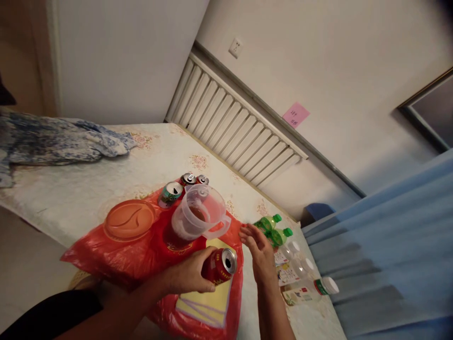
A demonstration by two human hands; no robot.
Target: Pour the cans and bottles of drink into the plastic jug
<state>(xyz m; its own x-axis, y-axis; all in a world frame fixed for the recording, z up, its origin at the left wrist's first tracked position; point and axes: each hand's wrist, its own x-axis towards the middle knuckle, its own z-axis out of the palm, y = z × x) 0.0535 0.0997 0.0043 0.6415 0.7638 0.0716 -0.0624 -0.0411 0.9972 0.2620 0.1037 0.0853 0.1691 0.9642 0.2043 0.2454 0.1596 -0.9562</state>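
My left hand (191,271) is wrapped round a red drink can (216,268), tilted with its opened top toward the right. Just behind it, a clear plastic measuring jug (203,212) holds a dark, foamy drink. My right hand (256,245) is raised to the right of the jug handle, its fingers loosely bent and apart. A small red spot shows at its fingertips, too small to name. Under the can lies a yellow cloth or pad (207,304) on a red plastic bag (116,262). An opened green can (170,194) stands left of the jug.
Two more cans (188,179) stand behind the jug. An orange round lid (130,219) lies on the bag. Green bottles (271,226) and several clear bottles (300,293) line the right. Patterned fabric (67,141) lies at the left, a radiator (233,123) behind, and a blue curtain (396,245) hangs right.
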